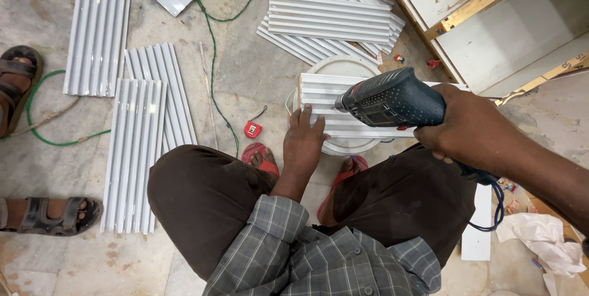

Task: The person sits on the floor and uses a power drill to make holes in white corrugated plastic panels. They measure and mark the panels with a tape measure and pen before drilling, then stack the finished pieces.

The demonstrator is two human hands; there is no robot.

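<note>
My right hand [464,129] grips a dark blue power drill [392,101], its nose pointing left over a white fluted panel piece [319,90]. The panel lies across an upturned white bucket [343,66] between my knees. My left hand [304,136] presses flat on the panel's left end, fingers spread, just left of the drill's tip. I am squatting, with red sandals [262,158] on my feet.
Several white fluted panels lie on the stone floor at the left [134,149] and in a stack at the top [331,17]. A small red tape measure [252,128] and a green cord [211,38] lie nearby. Another person's sandalled feet [52,216] stand at the left. White cabinet boards [491,20] are at the right.
</note>
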